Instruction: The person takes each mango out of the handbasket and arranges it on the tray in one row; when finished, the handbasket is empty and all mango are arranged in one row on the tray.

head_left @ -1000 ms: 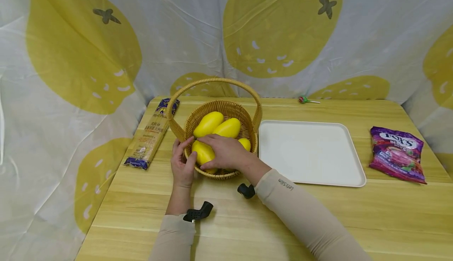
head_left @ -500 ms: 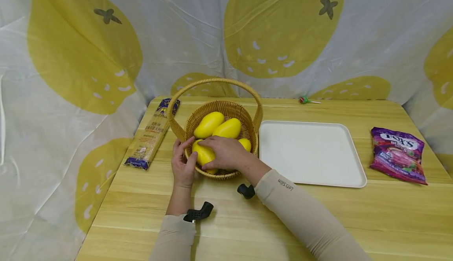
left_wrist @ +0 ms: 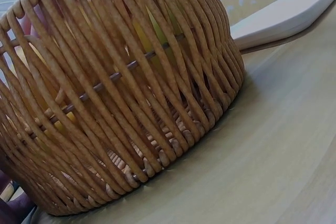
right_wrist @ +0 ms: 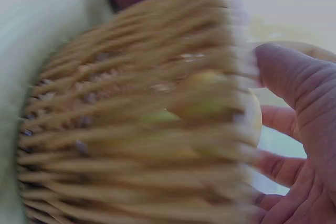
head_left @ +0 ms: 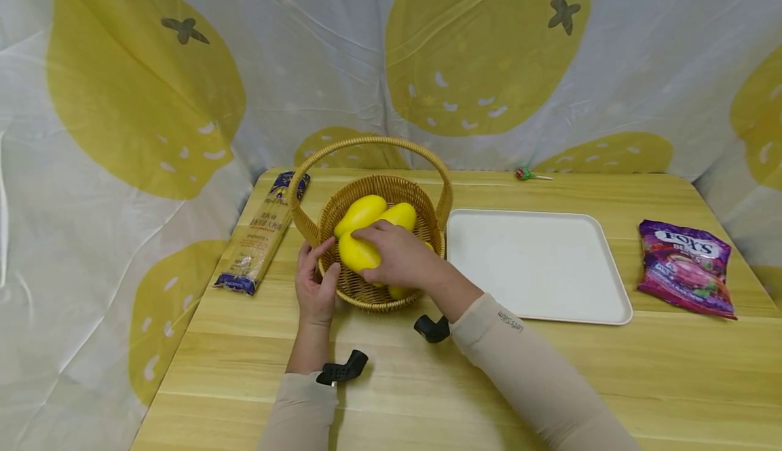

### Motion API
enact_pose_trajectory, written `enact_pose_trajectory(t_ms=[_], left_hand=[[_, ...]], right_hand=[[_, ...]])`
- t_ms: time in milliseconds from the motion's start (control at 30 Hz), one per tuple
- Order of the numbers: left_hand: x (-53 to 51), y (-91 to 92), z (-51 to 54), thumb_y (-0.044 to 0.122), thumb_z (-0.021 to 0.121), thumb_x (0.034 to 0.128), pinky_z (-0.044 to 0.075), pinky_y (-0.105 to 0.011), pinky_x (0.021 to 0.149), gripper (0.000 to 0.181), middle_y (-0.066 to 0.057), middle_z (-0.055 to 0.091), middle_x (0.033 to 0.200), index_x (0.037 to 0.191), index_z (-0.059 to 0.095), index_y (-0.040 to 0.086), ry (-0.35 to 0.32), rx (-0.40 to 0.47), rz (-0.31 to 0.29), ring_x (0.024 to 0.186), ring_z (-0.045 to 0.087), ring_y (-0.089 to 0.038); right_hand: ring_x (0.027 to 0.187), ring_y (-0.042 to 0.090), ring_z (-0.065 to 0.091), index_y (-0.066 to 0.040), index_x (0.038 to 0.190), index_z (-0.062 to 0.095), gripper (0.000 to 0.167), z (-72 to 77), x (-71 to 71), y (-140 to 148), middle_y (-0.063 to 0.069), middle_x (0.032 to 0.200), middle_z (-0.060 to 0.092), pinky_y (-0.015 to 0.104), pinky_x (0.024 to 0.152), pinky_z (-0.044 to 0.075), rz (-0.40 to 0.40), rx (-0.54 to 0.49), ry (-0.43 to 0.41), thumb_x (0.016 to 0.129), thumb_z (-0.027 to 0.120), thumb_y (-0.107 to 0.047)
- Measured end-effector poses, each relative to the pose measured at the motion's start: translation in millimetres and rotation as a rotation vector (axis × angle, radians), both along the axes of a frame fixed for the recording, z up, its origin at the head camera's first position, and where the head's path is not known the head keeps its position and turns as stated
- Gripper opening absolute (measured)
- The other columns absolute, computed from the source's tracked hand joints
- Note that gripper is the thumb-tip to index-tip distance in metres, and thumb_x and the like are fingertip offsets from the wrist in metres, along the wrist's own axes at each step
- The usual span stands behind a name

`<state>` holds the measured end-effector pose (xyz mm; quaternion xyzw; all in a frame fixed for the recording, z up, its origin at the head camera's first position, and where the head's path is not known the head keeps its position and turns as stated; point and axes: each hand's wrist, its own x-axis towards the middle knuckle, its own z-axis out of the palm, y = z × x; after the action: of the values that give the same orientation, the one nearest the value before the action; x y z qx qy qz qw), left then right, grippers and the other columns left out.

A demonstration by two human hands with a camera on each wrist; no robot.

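Note:
In the head view a wicker basket (head_left: 371, 301) with a tall arched handle holds several yellow mangoes (head_left: 362, 213). My right hand (head_left: 403, 255) grips one mango (head_left: 358, 253) over the basket, thumb on its near side and fingers on its far side. At the basket's left rim, my left hand (head_left: 316, 288) holds the wicker wall, its thumb on the near side of the rim. The right wrist view is blurred; the right hand (right_wrist: 299, 129) shows there beyond the basket's wall (right_wrist: 131, 129). Wicker wall (left_wrist: 121, 87) fills much of the left wrist view.
Left of the basket lies a long pasta packet (head_left: 256, 237). A white tray (head_left: 537, 264) stands right of it. Farther right is a purple candy bag (head_left: 685, 267), and a lollipop (head_left: 524, 174) lies at the table's back edge. Patterned cloth hangs behind.
The right hand has lifted the near-left mango and moved it slightly up and right, uncovering the basket's woven bottom. The left hand has kept its place at the rim.

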<state>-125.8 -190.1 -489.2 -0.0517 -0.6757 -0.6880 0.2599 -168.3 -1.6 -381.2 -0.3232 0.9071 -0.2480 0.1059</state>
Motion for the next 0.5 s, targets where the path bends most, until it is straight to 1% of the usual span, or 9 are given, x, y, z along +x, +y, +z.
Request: enact_pose_trajectory(t_ms=[100, 233, 367, 433, 500], left_hand=[[0.1, -0.1, -0.7, -0.010, 0.055, 0.0851, 0.039, -0.030, 0.111, 0.041, -0.027, 0.041, 0.146, 0.126, 0.060, -0.016, -0.004, -0.006, 0.002, 0.136, 0.042, -0.036], [0.0, 0.2, -1.0, -0.011, 0.055, 0.0858, 0.041, -0.028, 0.110, 0.041, -0.026, 0.040, 0.146, 0.126, 0.058, -0.019, -0.017, 0.009, -0.002, 0.135, 0.043, -0.029], [0.5, 0.4, -0.7, -0.011, 0.055, 0.0860, 0.038, -0.028, 0.111, 0.041, -0.027, 0.039, 0.148, 0.126, 0.056, -0.020, -0.027, 0.029, -0.004, 0.137, 0.041, -0.027], [0.8, 0.5, -0.2, -0.011, 0.055, 0.0861, 0.037, -0.028, 0.112, 0.041, -0.026, 0.039, 0.149, 0.126, 0.055, -0.020, -0.034, 0.033, -0.003, 0.138, 0.040, -0.028], [1.0, 0.6, 0.3, -0.011, 0.055, 0.0860, 0.036, -0.028, 0.112, 0.041, -0.026, 0.038, 0.150, 0.127, 0.056, -0.020, -0.041, 0.040, -0.003, 0.140, 0.039, -0.030]], right_hand=[[0.128, 0.029, 0.057, -0.020, 0.150, 0.052, 0.068, 9.9, 1.3, 10.8, 0.011, 0.151, 0.050, 0.046, 0.102, 0.050, -0.031, -0.068, 0.008, 0.088, 0.076, -0.034], [0.122, 0.027, 0.058, -0.021, 0.150, 0.051, 0.068, 22.1, 5.6, 26.6, 0.010, 0.149, 0.050, 0.046, 0.098, 0.053, -0.091, -0.179, 0.001, 0.087, 0.076, -0.031], [0.118, 0.025, 0.057, -0.028, 0.153, 0.047, 0.071, 27.8, 11.1, 41.5, 0.006, 0.147, 0.047, 0.046, 0.096, 0.053, -0.134, -0.322, -0.059, 0.087, 0.074, -0.025], [0.118, 0.025, 0.056, -0.032, 0.154, 0.044, 0.072, 27.2, 13.7, 48.8, 0.004, 0.149, 0.043, 0.046, 0.095, 0.052, -0.141, -0.391, -0.093, 0.087, 0.071, -0.022], [0.122, 0.026, 0.053, -0.034, 0.154, 0.043, 0.072, 25.3, 16.4, 55.7, 0.003, 0.154, 0.038, 0.047, 0.095, 0.051, -0.134, -0.463, -0.131, 0.087, 0.067, -0.018]])
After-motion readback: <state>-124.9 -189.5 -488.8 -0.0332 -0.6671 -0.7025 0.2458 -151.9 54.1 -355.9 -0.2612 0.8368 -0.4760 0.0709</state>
